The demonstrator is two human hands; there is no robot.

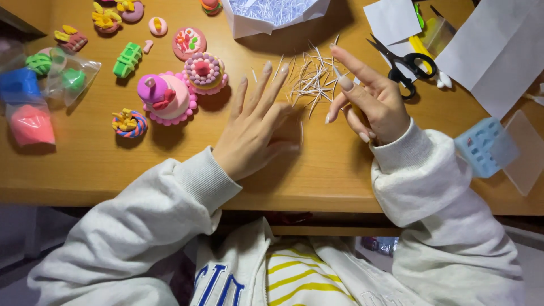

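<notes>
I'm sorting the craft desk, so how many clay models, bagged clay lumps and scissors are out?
Clay cake models, the large pink one and the round tiered one: 2
Small clay pieces, such as the green one: about 9, some cut off at the top edge
Bagged clay lumps: 4
Scissors: 1
Total: about 16

I saw white paper strips (310, 79) on the orange-brown desk (85, 164), black-handled scissors (405, 63), a pink and purple clay cake (167, 96), a light blue mould (484, 146).
</notes>
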